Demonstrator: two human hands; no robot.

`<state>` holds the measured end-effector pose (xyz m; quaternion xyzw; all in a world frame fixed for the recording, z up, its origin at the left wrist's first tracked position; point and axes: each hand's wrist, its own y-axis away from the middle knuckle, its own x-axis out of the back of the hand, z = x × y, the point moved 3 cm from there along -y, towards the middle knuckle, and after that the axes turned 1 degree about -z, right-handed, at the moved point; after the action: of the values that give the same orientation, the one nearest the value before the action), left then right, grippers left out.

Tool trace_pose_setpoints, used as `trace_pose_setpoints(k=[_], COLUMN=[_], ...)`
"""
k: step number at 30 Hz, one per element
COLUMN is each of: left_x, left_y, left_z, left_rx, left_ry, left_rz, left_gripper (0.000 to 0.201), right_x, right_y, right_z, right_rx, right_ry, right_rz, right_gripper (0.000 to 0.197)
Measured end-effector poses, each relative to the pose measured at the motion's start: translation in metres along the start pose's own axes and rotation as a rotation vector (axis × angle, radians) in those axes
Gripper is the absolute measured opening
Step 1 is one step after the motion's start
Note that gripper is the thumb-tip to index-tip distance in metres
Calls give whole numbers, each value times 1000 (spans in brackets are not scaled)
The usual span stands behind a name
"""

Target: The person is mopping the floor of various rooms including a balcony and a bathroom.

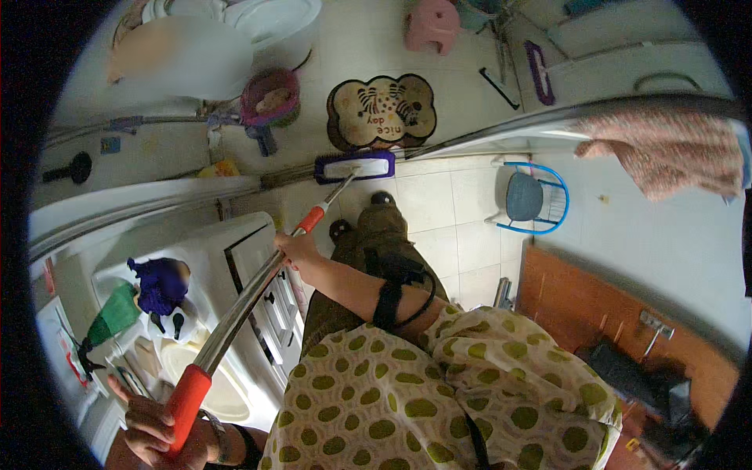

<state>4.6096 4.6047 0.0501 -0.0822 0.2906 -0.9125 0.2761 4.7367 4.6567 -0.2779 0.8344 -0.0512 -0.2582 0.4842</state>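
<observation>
- From my remote seat I see the mop (249,304) slanting from the lower left of the frame to the upper centre.
- The left hand (147,427), lower left, is wrapped around the red end grip (190,403), its index finger extended.
- The right hand (298,251), left of centre, is closed around the metal pole beside the red sleeve (310,220).
- I have the purple-edged mop head (374,165) at upper centre, lying by the door track just below the cartoon zebra mat (381,111).
- Two dark shoes show below the mop head, near the centre.
- At left, beside the pole, I make out a white washbasin counter (207,243) bearing a purple cloth (160,286) and a green cloth (113,313).
- Right of centre stands a blue-framed chair (525,197); a pink stool (432,26) sits at the top.
- A pinkish towel (666,153) hangs at upper right, above a brown wooden door (560,294).
</observation>
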Motion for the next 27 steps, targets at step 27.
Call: trace_pose_setpoints(k=[27], left_x=[-199], left_y=[217], left_z=[-23], left_rx=[363], left_ry=[351], left_rz=[-823], left_gripper=[26], right_x=[377], right_y=[2], right_z=[-56], right_rx=[181], right_ry=[-151], right_rz=[815], right_gripper=[34])
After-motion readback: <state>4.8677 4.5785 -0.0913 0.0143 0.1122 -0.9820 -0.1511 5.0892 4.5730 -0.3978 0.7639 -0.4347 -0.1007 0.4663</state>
